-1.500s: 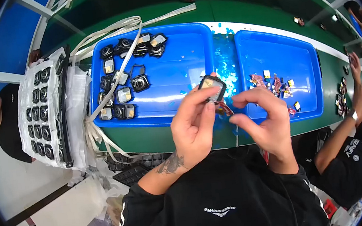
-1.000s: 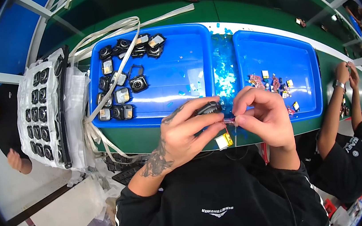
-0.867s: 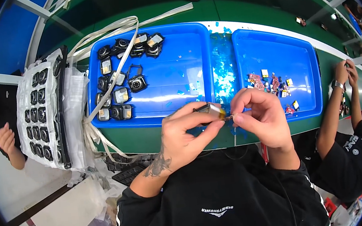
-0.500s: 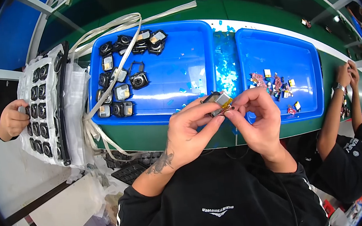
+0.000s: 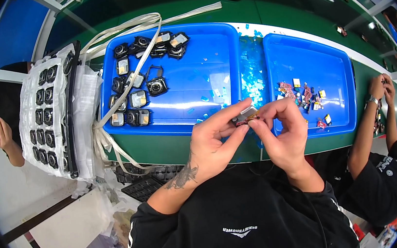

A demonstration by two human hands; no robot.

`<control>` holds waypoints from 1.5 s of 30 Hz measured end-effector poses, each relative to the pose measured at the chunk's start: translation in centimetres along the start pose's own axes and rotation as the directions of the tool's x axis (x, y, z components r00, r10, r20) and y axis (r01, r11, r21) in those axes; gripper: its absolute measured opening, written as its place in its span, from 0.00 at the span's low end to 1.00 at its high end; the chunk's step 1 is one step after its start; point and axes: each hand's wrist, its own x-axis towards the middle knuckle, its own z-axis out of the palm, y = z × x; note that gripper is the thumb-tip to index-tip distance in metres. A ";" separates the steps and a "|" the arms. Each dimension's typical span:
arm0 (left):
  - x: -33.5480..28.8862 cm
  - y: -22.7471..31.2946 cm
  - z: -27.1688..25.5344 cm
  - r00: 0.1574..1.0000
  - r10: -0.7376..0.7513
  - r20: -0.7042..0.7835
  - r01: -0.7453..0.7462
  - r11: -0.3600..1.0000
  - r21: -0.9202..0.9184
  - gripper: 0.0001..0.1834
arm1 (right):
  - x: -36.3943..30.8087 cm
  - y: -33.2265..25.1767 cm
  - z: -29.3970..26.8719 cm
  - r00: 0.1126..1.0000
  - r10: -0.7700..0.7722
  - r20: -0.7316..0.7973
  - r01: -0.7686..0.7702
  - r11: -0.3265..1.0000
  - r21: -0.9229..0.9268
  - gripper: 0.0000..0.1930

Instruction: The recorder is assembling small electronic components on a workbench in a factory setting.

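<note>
My left hand [image 5: 215,144] pinches a small electronic module [image 5: 246,114] between thumb and fingers. The module has a flat silver face, with a reddish and gold-coloured edge. My right hand [image 5: 285,136] is closed at the module's right side, its thumb and fingertips on that edge. Fingers hide much of the piece. It is held over the near side of a blue tray [image 5: 188,37], where several black watch-like housings [image 5: 157,86] lie at the left. To the right stands a second blue tray [image 5: 307,48] with small red circuit boards and silver-yellow parts [image 5: 307,93].
Blue film scraps [image 5: 253,76] lie between the trays. White straps [image 5: 127,76] cross the left tray. A stack of padded trays with black housings [image 5: 43,117] stands at the left, beside a co-worker's hand [image 5: 3,134]. Another co-worker's hands [image 5: 381,87] are at the right.
The module has tilted in my fingers, and its yellow part shows less. The co-worker's hand at the left has drawn back from the padded trays. The surroundings have shifted slightly right in view.
</note>
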 end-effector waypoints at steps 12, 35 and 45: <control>0.4 0.9 -1.3 0.992 -0.069 -0.106 0.049 0.983 -0.179 0.26 | 3.0 -0.7 0.2 0.966 0.077 0.245 -0.048 0.991 -0.122 0.22; 4.4 2.1 -7.9 0.985 -0.142 -0.098 0.091 0.912 -0.400 0.23 | 10.7 3.8 -13.3 0.904 0.148 0.400 0.136 0.789 -0.599 0.05; 3.8 0.0 -1.5 0.969 -0.246 0.028 0.240 0.904 -0.353 0.24 | 5.4 5.1 -11.7 0.935 0.104 0.340 0.196 0.646 -0.738 0.05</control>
